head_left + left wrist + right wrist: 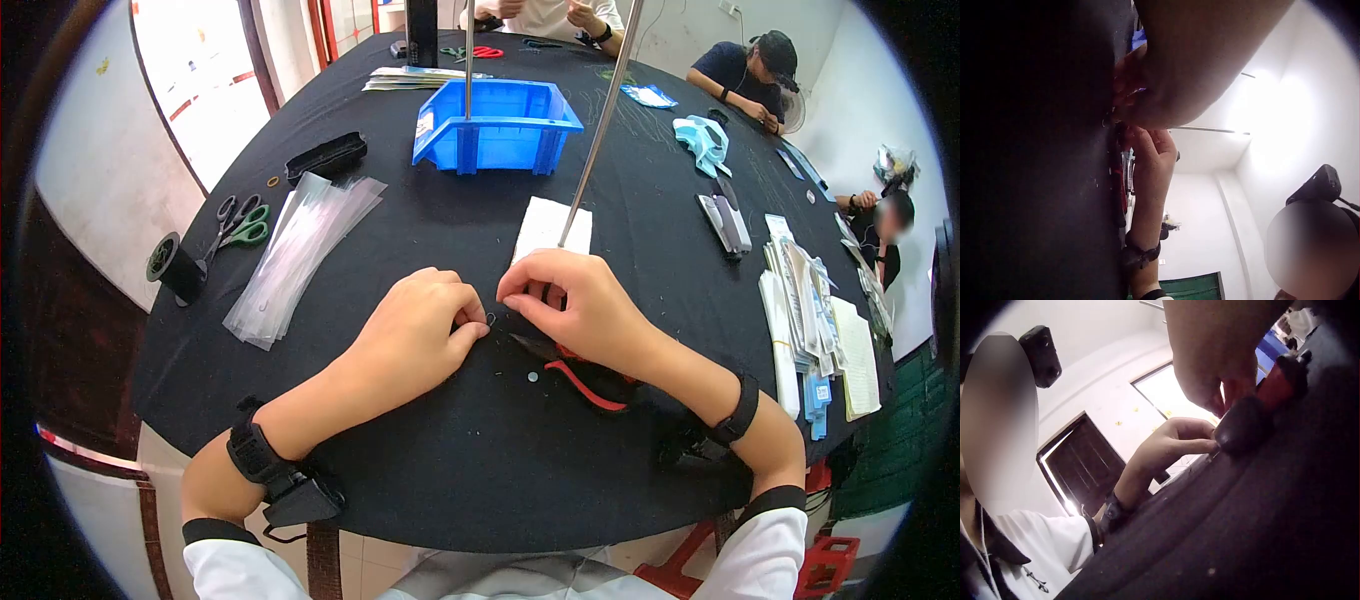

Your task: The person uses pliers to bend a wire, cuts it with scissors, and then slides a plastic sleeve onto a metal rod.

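Observation:
My left hand (415, 322) is over the black tablecloth, thumb and forefinger pinched together at a small, thin, shiny loop (491, 318). Just right of it my right hand (590, 310) has its fingers bent, thumb tip close to the forefinger. I cannot tell whether a fine strand lies between them. Partly under my right hand lie red-handled pliers (590, 393), their dark nose pointing toward my left hand. A small pale disc (533, 377) lies beside the pliers. Beyond the right hand is a white pad (545, 225), partly covered by it.
A blue bin (510, 148) stands ahead, with metal rods (600, 120) rising nearby. Clear plastic sleeves (300, 255), scissors (240, 222) and a black spool (175, 268) lie left. A stapler (725, 222) and stacked packets (795, 300) lie right. Other people sit around the table.

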### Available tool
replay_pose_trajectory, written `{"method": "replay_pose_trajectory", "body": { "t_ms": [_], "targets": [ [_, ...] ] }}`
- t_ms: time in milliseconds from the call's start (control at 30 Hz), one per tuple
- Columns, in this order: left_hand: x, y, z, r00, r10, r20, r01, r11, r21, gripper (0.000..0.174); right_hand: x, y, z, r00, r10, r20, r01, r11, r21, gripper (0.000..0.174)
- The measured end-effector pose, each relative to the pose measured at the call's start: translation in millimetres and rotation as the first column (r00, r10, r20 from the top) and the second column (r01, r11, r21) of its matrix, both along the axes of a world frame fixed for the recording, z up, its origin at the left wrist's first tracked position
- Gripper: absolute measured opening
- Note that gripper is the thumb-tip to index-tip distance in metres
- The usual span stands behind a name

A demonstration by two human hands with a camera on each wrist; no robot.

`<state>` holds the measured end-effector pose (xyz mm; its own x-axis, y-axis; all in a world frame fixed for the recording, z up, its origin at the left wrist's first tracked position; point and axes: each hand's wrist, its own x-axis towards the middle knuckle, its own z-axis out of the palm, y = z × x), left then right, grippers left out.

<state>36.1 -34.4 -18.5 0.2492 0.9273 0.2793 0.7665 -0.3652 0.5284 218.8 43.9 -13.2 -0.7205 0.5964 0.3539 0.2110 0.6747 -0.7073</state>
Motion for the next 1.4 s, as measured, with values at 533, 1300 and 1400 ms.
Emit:
{"method": "replay_pose_trajectory", "body": {
  "t_ms": [533, 1300, 1400],
  "targets": [
    [5.0, -0.2, -3.0, 1.0, 0.001, 0.014, -0.002, 0.998, 0.057, 0.009, 4.0, -3.4, -2.2, 0.997, 0.046, 0.068, -0.052, 0.994, 0.093, 0.007],
    [8.6, -0.3, -2.0, 0.999, 0.014, 0.042, -0.014, 1.0, 0.004, 0.009, 8.3, 0.1, -11.3, 0.997, 0.075, 0.028, -0.079, 0.982, 0.172, 0.007],
    [7.8, 0.6, -1.4, 0.996, 0.016, 0.082, -0.014, 1.0, -0.021, 0.01, 8.9, -1.5, -7.7, 0.996, 0.075, 0.054, -0.083, 0.984, 0.158, 0.007]
  ]
}}
